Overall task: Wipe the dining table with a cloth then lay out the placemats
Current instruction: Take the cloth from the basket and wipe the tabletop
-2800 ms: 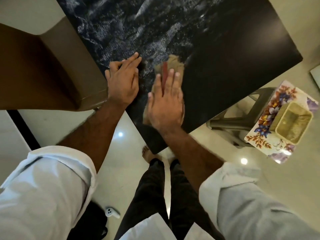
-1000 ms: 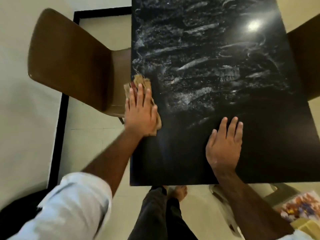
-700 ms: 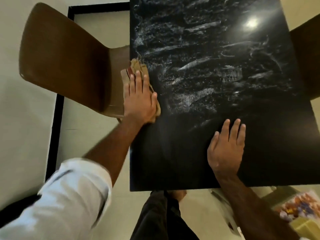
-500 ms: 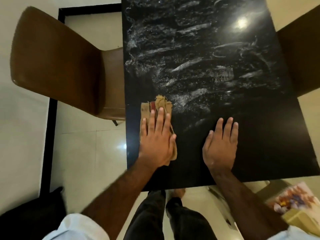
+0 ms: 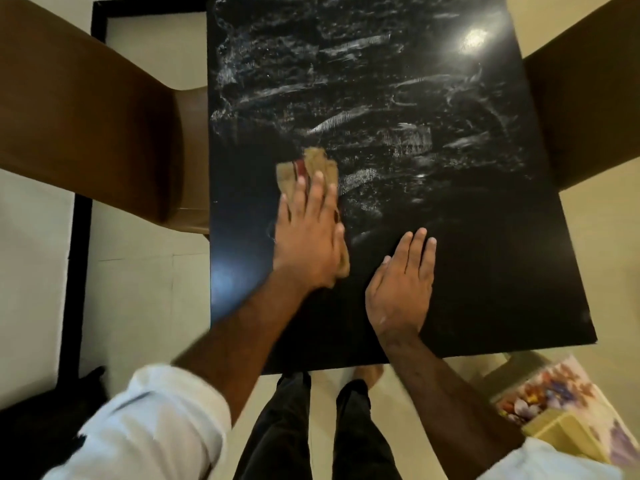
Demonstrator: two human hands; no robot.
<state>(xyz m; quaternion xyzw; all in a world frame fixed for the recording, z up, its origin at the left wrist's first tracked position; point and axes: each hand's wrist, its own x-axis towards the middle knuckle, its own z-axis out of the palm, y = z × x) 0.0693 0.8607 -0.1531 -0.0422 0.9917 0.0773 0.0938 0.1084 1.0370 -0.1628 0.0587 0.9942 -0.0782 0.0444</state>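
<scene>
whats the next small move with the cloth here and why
Probably slide the left hand and the tan cloth under it forward and right, into the white smears just past its fingertips. The near part of the black table looks dark and clean, the far part is streaked; the right hand rests flat.

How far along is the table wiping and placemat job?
Done: the table looks clean along its near edge. In hand: the left hand presses the cloth mid-table, right hand flat beside it. Left: white smears cover the far half; floral placemats lie off-table, unlaid.

Glossy black table (image 5: 450, 237), tan cloth (image 5: 318, 164)
</scene>
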